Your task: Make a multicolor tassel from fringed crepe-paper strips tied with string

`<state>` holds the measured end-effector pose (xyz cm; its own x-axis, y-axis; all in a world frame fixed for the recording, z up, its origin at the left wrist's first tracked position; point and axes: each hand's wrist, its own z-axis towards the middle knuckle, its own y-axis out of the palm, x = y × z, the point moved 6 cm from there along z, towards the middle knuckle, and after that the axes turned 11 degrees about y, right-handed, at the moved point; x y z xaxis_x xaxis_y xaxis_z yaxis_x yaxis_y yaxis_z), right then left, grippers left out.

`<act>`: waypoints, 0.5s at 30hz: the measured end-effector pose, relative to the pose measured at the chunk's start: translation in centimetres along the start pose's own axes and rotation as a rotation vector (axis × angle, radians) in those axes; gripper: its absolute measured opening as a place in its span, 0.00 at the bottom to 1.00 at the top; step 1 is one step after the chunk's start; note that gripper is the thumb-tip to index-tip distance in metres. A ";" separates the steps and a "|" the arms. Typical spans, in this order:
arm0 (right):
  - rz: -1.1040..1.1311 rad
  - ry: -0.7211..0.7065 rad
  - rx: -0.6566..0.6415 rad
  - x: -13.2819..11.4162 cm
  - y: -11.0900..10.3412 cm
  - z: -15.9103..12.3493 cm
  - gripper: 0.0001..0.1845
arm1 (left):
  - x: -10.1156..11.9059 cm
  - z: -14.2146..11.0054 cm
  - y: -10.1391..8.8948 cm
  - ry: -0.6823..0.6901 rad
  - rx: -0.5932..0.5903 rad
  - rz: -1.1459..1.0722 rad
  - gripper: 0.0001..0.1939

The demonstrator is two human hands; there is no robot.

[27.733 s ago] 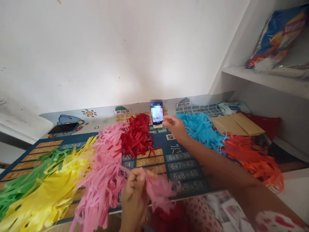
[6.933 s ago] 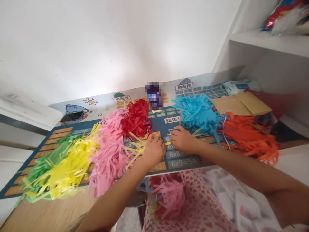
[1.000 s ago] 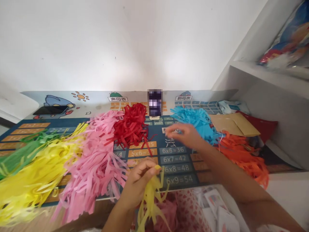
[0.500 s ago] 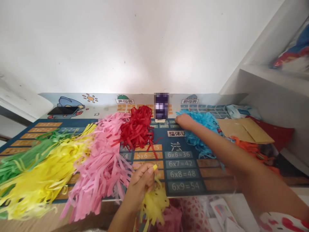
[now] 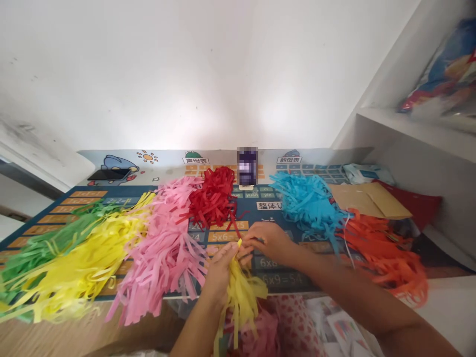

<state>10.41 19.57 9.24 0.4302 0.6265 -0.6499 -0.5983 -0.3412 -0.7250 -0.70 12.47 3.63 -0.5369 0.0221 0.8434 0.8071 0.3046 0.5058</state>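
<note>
My left hand [image 5: 220, 270] is closed around the top of a bunch of yellow paper strips [image 5: 240, 300] that hangs over the desk's front edge. My right hand [image 5: 268, 241] meets it at the top of the bunch, fingers pinched together there. What the right fingers pinch is too small to make out. Both hands hover over a printed multiplication mat [image 5: 260, 208] in the gap between the paper piles.
Piles of shredded paper lie across the mat: green [image 5: 40, 245], yellow [image 5: 85, 260], pink [image 5: 163, 248], red [image 5: 211, 198], blue [image 5: 308, 203], orange [image 5: 383, 253]. A phone [image 5: 247, 168] stands at the back, a brown envelope [image 5: 368, 198] at the right, a white shelf [image 5: 416, 129] beyond it.
My right hand has come back from the blue pile near the phone to the top of the yellow bunch. My left hand still holds that bunch, raised a little.
</note>
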 end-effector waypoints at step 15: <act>0.173 0.069 -0.095 1.2 -0.1 -1.7 0.09 | 0.2 -1.5 -0.3 0.293 -0.151 0.538 0.19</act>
<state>12.14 19.18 8.18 0.3739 0.5044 -0.7783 -0.6019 -0.5065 -0.6174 -0.68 10.96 3.96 0.0264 -0.1334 0.9907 0.9828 0.1847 -0.0013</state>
